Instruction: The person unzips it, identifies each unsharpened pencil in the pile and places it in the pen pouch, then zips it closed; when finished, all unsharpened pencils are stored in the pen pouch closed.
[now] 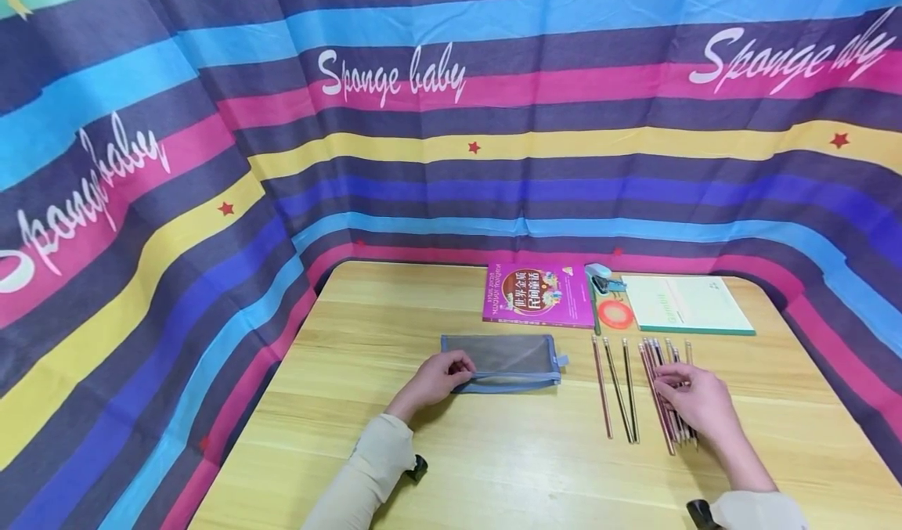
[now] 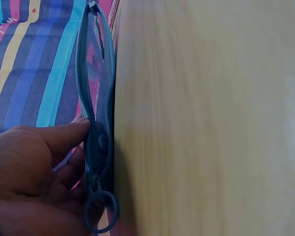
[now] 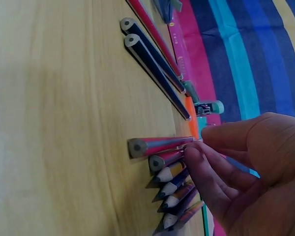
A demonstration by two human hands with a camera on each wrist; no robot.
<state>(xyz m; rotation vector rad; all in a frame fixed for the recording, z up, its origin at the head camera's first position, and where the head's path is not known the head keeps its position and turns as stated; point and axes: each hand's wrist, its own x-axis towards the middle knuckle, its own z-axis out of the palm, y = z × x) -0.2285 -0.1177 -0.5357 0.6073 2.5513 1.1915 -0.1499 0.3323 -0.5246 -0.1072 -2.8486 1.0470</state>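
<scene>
A grey mesh pencil case [image 1: 503,354] with a blue zip lies on the table, its mouth parted. My left hand [image 1: 440,377] pinches its near edge between thumb and fingers; in the left wrist view the zip's ring pull [image 2: 102,211] hangs by the fingers. On the right, my right hand [image 1: 694,401] is over a row of pencils, thumb and fingertips about a red pencil [image 3: 160,145] at the row's left side. A second red pencil [image 3: 166,160] and several sharpened pencils [image 3: 172,188] lie beside it, partly hidden by the hand.
Left of the row lie a separate red pencil [image 1: 603,389] and two dark pencils [image 1: 620,393]. Behind are a purple book [image 1: 539,295], an orange ring-shaped thing [image 1: 615,315], a small blue-and-black item [image 1: 602,281] and a pale green notebook [image 1: 687,303]. A striped cloth [image 1: 451,185] surrounds the table [image 1: 493,459].
</scene>
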